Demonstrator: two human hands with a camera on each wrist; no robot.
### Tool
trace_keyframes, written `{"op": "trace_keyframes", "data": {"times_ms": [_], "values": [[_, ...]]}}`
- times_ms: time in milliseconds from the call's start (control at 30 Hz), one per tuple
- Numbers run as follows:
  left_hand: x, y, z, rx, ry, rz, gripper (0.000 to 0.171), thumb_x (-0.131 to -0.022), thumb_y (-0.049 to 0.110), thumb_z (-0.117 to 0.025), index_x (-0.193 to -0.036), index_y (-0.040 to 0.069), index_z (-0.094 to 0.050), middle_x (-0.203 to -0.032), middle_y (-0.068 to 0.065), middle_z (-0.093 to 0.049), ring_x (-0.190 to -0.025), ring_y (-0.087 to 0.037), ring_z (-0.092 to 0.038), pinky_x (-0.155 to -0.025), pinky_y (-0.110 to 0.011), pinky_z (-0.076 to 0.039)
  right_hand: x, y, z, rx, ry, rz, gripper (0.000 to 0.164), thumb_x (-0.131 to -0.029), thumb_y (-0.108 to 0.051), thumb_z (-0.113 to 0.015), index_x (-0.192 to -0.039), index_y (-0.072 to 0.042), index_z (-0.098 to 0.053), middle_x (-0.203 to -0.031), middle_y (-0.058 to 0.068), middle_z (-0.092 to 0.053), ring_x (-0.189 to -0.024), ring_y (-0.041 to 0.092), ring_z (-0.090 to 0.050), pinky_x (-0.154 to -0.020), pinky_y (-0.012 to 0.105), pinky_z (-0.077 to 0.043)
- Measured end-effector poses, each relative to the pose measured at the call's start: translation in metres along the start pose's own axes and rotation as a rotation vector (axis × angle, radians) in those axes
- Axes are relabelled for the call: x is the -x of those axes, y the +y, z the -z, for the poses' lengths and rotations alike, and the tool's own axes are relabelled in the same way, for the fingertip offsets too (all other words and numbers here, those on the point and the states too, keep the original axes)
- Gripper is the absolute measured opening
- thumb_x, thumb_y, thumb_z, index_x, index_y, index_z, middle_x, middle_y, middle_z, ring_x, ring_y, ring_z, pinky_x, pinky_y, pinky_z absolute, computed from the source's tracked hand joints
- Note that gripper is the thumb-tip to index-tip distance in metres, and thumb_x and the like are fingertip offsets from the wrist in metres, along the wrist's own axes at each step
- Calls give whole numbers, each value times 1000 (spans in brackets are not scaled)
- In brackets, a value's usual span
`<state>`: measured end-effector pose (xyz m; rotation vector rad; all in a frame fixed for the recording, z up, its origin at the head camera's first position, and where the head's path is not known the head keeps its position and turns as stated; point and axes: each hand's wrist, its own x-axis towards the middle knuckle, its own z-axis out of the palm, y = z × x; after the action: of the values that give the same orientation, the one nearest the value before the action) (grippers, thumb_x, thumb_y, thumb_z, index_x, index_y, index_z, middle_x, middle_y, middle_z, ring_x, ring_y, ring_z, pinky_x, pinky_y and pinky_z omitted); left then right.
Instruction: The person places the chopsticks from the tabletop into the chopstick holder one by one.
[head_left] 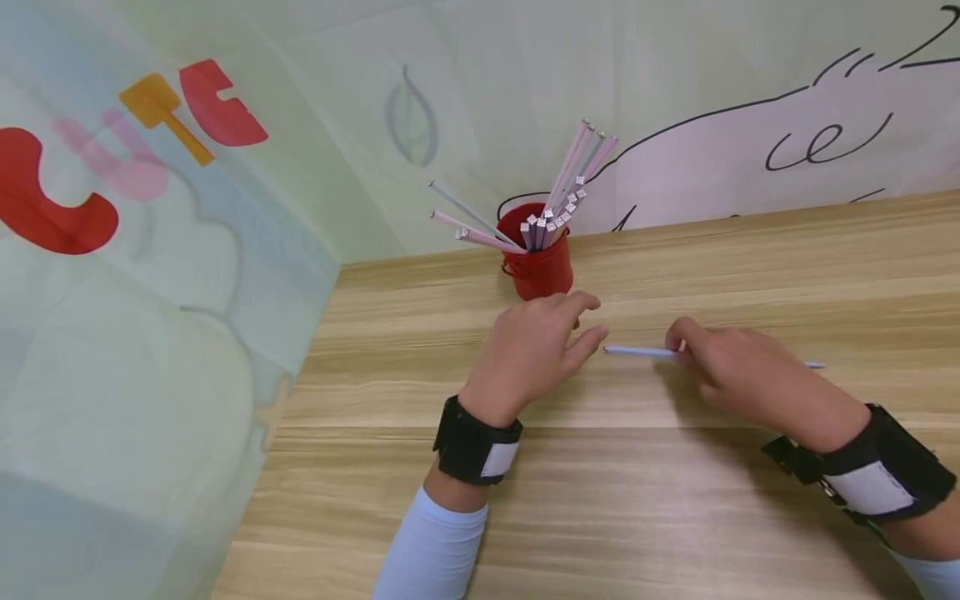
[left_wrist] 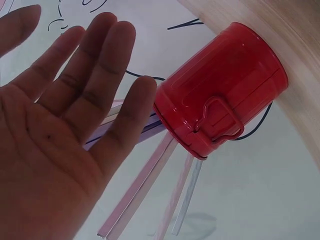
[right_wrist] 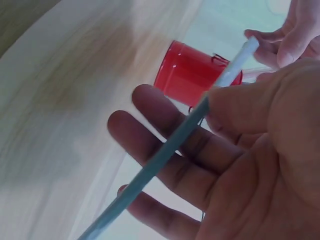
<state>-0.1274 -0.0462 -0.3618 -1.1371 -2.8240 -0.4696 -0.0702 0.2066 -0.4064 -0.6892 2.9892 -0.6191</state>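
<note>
My right hand (head_left: pixel 750 375) pinches a slim light blue pencil (head_left: pixel 637 352) between thumb and fingertips, above the wooden table. In the right wrist view the pencil (right_wrist: pixel 165 152) runs slantwise across the other fingers, which are loosely bent. A small red bucket (head_left: pixel 542 275) stands by the wall. Several pink, grey and purple pencils (head_left: pixel 566 171) lean out of it, some with sparkling ends. My left hand (head_left: pixel 528 354) is just in front of the bucket, holding nothing. Its fingers are relaxed and spread apart from the bucket in the left wrist view.
The wooden table (head_left: pixel 637 500) meets a printed backdrop (head_left: pixel 675 108) behind the bucket. Another printed sheet (head_left: pixel 135 350) bounds the table on the left. The bucket's thin handle (head_left: pixel 517 198) leans back toward the wall.
</note>
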Motion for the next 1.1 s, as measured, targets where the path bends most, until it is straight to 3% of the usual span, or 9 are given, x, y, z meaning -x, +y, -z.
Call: {"op": "trace_keyframes", "data": {"times_ms": [167,333,500,633,900,1100], "values": [[-1,1,0,45,-7,-19,39,-99,47,-62,-115,13,-72,-95,2,-71,-77,-6,-59,-64,-20,-48,0,-5,1,-26,90,64,23,-92,0,-66,-110,-8,-54,-67,-8,-50,-54,7,-38,-48,27,-34],[0,3,2,127,46,-70,26,-98,40,-67,-99,14,-71,-86,6,-68,-72,-6,-57,-61,-19,-46,1,-14,4,-84,186,135,23,-95,-2,-66,-111,-12,-53,-72,-13,-49,-53,-1,-32,-46,22,-31],[1,5,8,273,179,-148,17,-95,29,-73,-92,13,-67,-83,7,-66,-76,-6,-59,-68,-17,-47,2,-24,10,-149,232,175,22,-97,-1,-62,-112,-13,-51,-76,-13,-51,-53,-3,-32,-45,20,-33],[1,7,12,328,273,-210,17,-94,26,-74,-93,11,-68,-83,5,-66,-78,-6,-59,-73,-15,-47,2,-28,13,-181,255,199,22,-98,0,-61,-113,-12,-51,-77,-13,-52,-52,-3,-33,-44,20,-33],[4,12,21,476,425,-256,19,-91,15,-76,-101,3,-66,-86,-3,-68,-77,-9,-61,-74,-20,-52,0,-29,13,-216,275,247,20,-97,-1,-64,-111,-10,-53,-79,-13,-56,-56,0,-40,-47,20,-37],[7,19,31,580,600,-282,23,-87,3,-76,-105,-3,-63,-91,-11,-69,-78,-14,-64,-71,-27,-56,0,-28,12,-198,277,244,20,-96,-4,-66,-110,-12,-53,-80,-11,-60,-56,-1,-41,-49,21,-38]]}}
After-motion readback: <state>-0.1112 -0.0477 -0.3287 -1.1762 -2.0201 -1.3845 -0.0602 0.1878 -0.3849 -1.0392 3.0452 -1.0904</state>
